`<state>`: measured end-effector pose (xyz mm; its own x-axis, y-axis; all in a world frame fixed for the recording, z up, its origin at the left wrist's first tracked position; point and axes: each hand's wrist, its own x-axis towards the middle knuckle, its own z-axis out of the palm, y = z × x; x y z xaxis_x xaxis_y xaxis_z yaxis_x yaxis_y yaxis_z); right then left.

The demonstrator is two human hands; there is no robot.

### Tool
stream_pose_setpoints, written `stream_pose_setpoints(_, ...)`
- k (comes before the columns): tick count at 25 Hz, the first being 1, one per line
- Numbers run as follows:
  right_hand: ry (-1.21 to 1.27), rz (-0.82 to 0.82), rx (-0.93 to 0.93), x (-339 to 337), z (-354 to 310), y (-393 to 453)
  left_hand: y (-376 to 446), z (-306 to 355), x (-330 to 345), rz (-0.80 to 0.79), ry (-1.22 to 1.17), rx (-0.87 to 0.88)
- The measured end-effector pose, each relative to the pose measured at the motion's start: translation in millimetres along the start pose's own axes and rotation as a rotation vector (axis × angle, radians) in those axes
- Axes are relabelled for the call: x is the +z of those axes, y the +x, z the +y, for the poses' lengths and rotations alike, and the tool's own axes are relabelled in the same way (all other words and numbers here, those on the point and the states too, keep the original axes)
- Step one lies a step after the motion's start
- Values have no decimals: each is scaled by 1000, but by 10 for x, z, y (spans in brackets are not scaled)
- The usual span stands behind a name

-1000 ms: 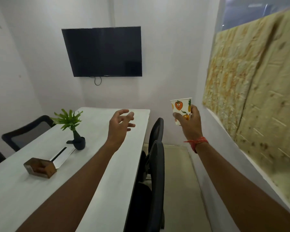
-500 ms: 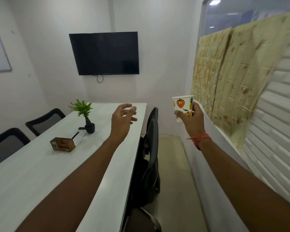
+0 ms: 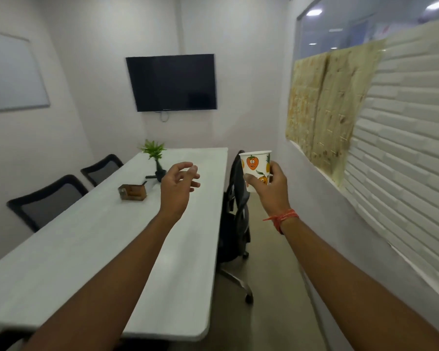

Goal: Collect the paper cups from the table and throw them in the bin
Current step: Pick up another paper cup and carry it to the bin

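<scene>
Beside a long white table [image 3: 69, 249] in a small meeting room, a person holds both bare arms out ahead. The right hand [image 3: 270, 190] grips a paper cup [image 3: 256, 164] printed with cartoon fruit, upright, with fingers wrapped round its lower half, above the gap between the table and the right-hand wall; a red thread bracelet [image 3: 281, 219] circles that wrist. The left hand [image 3: 176, 187] hangs above the tabletop with fingers loosely curled and parted, holding nothing. Farther down the table stand a small wooden holder [image 3: 132, 191] and a potted green plant [image 3: 154, 154]. Black office chairs [image 3: 236, 211] line both sides, and a dark television [image 3: 173, 82] hangs on the far wall.
</scene>
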<state>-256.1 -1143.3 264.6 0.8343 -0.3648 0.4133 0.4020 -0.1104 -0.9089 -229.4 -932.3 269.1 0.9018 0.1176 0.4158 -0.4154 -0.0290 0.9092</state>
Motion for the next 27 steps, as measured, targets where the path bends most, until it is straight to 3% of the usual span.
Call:
stream_pose_setpoints(7,230,-396,13,1204,-695,-1683,-1784,707,-1885,385,222,-2)
stream_pose_setpoints(19,507,-1076,96,3577,-2628,-6041,-5530,2666,-5543,1058,470,67)
stream_pose_setpoints(23,547,-1225,116,4250,-3069,-7567,-6649,3034,-6695,1198,585,30)
stream_pose_setpoints(27,529,-1331,131,4873,-3179,-8627,-7292,2977,-7620,1295,628,-54)
